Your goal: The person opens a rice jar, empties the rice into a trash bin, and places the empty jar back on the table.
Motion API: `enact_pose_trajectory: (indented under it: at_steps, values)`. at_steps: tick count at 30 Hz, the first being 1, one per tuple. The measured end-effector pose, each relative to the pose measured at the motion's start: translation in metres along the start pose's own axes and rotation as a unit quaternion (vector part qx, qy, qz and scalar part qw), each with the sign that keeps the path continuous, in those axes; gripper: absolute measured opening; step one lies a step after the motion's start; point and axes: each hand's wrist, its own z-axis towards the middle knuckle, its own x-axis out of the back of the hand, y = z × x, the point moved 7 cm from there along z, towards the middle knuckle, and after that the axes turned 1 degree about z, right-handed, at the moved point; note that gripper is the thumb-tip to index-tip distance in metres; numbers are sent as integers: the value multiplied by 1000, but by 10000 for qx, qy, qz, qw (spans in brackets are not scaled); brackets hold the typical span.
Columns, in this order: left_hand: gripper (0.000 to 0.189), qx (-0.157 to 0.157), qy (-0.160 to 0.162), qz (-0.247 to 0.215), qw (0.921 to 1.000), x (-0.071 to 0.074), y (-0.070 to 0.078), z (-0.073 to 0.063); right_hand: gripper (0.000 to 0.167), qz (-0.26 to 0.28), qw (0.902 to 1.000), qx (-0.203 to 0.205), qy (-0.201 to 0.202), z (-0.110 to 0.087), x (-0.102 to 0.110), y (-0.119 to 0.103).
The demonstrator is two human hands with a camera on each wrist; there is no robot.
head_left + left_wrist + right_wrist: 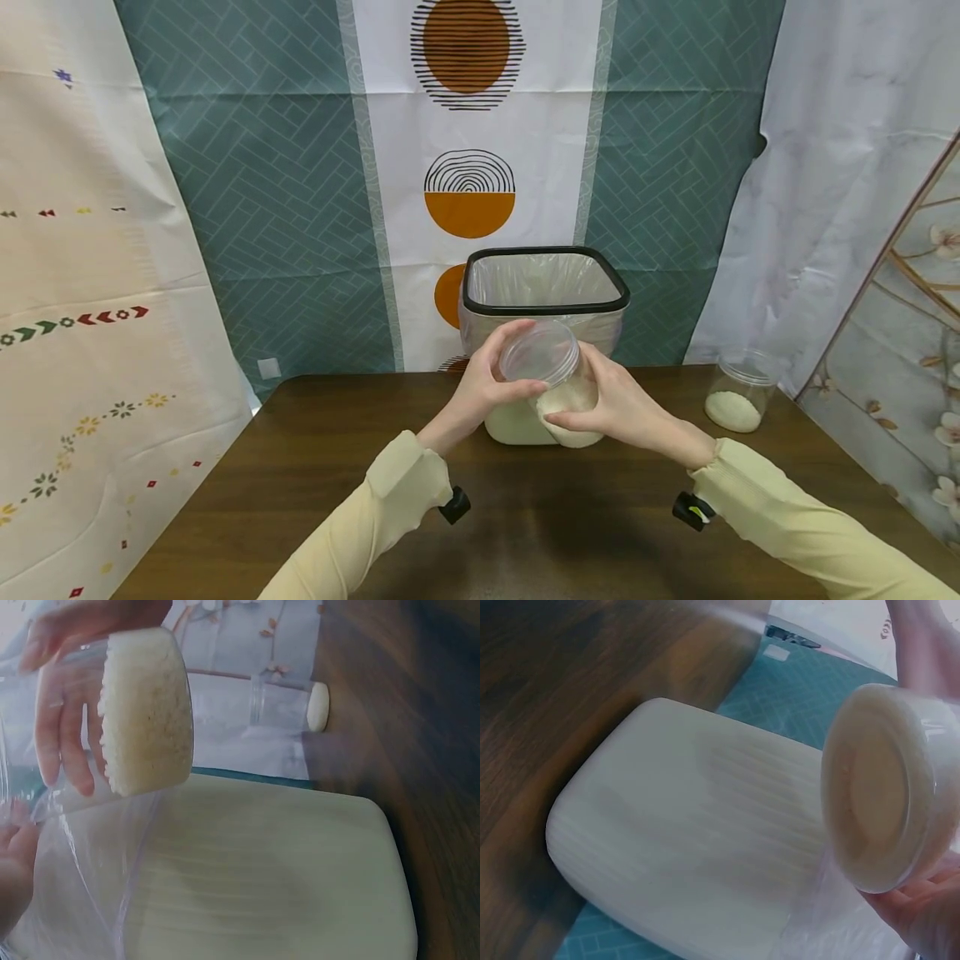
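Both hands hold up a clear plastic jar [572, 410], tilted, in front of the bin in the head view. My left hand [480, 385] grips it at the round, transparent screw top [538, 354], thumb and fingers spread around the rim. My right hand [618, 398] wraps the jar's body from the other side. White, rice-like grains [150, 712] fill its bottom part in the left wrist view. From the right wrist camera, the jar's round base [877, 791] shows, with a hand partly hidden behind it.
A pale waste bin with a black rim [543, 309] and clear liner stands behind the hands on the dark wooden table [330, 475]. At the right rear sits a second clear jar [742, 390] with similar white grains. Patterned curtains [270, 192] hang behind.
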Motion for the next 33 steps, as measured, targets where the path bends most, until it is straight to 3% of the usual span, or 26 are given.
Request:
enact_pose_trajectory:
  at_steps: [8,17,29,33]
  values:
    - [75,-9,479,428,9979,-2,21,-1,81,-188,9993,44,321,2,1,-2]
    - [69,273,1169,914,9886,7,4,-2,84,-618,9961,-85,626,2,1,-4]
    - [67,424,1541,1267,9790,7,4,-3,85,-1244,9876,-64,961,2,4,-8]
    - [65,448,1642,1291,9769,6,11,-4,86,-1459,9837,-64,1045,2,3,-10]
